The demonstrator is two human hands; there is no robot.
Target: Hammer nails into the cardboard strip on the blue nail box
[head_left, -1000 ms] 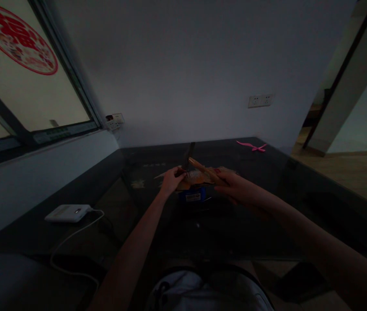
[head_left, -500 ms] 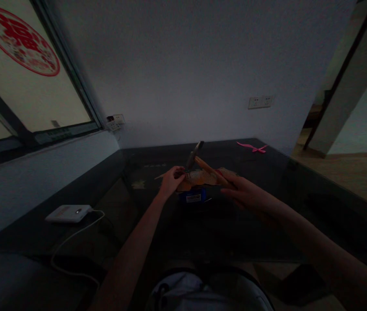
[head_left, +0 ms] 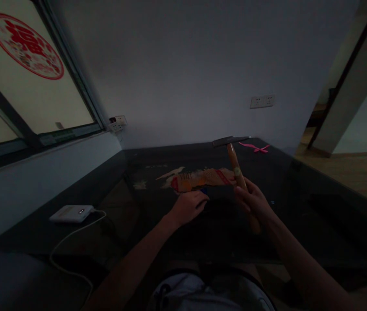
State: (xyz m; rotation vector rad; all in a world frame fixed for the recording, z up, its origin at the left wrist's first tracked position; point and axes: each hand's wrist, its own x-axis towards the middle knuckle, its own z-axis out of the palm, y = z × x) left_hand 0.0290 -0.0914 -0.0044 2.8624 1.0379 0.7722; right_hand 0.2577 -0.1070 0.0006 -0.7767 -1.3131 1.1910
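My right hand [head_left: 251, 196] is wrapped round the wooden handle of a hammer [head_left: 235, 166], whose dark head is raised above the table. My left hand [head_left: 190, 206] has its fingers curled together over a small blue box [head_left: 204, 190]. Most of that box is hidden by the hand, and what the fingers hold, if anything, cannot be made out. Just beyond lies a torn orange-brown piece, like cardboard or packaging [head_left: 199, 179], with red ends. Several thin dark upright marks, perhaps nails, show on its left part.
A white power bank [head_left: 72, 213] with a white cable [head_left: 69, 237] lies at the left of the dark table [head_left: 131, 242]. Near the far right corner is a pink ribbon [head_left: 256, 148]. The wall with sockets [head_left: 261, 102] stands behind the table.
My left hand has left the packaging and moved nearer to me and right, over the blue box. The hammer has been lifted off the packaging, swinging rightward and upright in my right hand.
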